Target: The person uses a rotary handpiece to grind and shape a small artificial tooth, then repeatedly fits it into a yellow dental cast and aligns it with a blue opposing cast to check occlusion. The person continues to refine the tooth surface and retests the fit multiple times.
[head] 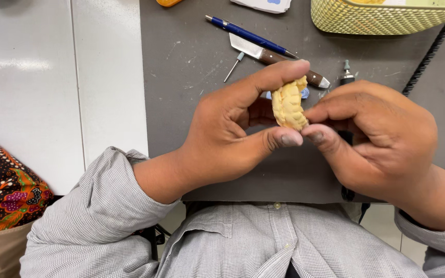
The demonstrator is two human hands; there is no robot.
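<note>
head view: yellow cast apparently between both hands' fingers

A dark grey, scratched matte desk fills the middle of the view. Left of the desk lies a pale, glossy tiled floor with soft light glare. At the desk's far right edge stands a yellow woven plastic basket.
</note>
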